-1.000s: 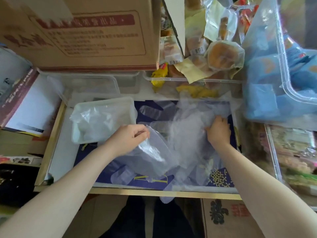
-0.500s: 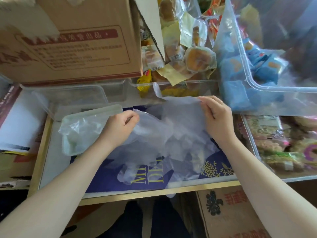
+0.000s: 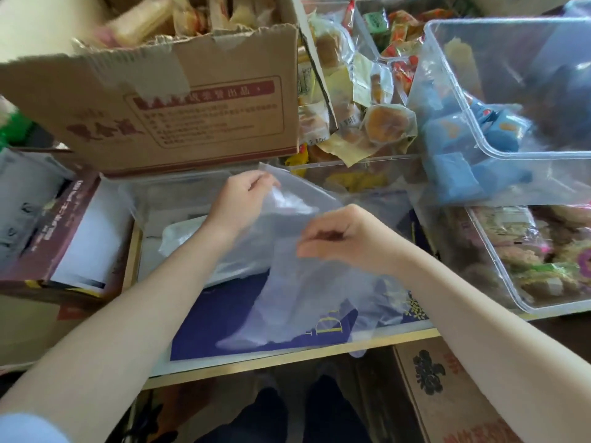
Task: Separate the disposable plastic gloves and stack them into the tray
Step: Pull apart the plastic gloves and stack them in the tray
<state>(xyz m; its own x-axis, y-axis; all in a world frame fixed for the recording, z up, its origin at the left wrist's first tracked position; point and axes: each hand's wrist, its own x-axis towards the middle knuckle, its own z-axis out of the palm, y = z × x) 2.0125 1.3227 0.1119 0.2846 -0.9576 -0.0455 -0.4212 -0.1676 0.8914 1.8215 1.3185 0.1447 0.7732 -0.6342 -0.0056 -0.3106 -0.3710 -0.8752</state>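
My left hand (image 3: 238,199) pinches the cuff edge of a clear plastic glove (image 3: 287,276) and holds it up, so its fingers hang down over the dark blue mat (image 3: 224,318). Curled fingers of my right hand (image 3: 345,239) pinch the same glove lower down, near its middle. More thin gloves (image 3: 380,302) lie in a loose pile under my right forearm. The pale translucent tray (image 3: 182,235) with gloves in it sits under my left forearm, mostly hidden by it.
A cardboard box (image 3: 179,103) stands behind the work area. Clear bins of wrapped snacks (image 3: 527,257) and blue packets (image 3: 473,148) crowd the right side. A maroon box with white paper (image 3: 64,238) lies on the left. The table's front edge (image 3: 287,359) runs below the mat.
Both hands have lifted a glove off the pile. The left hand rose toward the cardboard box; the right hand moved left toward the middle of the glove. The camera tilted up.
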